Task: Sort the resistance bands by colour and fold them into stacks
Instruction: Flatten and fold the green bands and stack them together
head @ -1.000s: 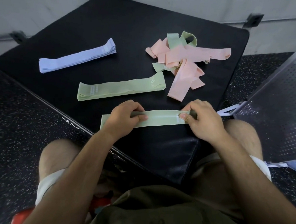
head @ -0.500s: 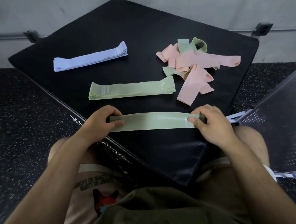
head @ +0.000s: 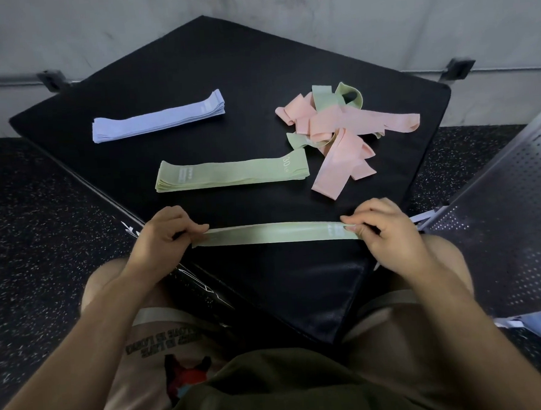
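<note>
A single green band [head: 277, 233] lies stretched flat across the near part of the black mat [head: 208, 68]. My left hand [head: 164, 239] pinches its left end and my right hand [head: 381, 226] pinches its right end. Beyond it sits a neat green stack [head: 232, 175] of folded bands. Farther back on the left lies a lilac stack [head: 157, 120]. At the back right is a loose tangle of pink and green bands [head: 337, 126].
The mat sits on a speckled dark floor [head: 26, 254] against a grey wall [head: 90, 31]. A perforated grey metal panel [head: 513, 220] stands close on the right. My knees and shorts fill the near edge of the view.
My left hand has slid from the band's middle out to its left end, drawing the green band out longer and flatter. My right hand stays on the right end.
</note>
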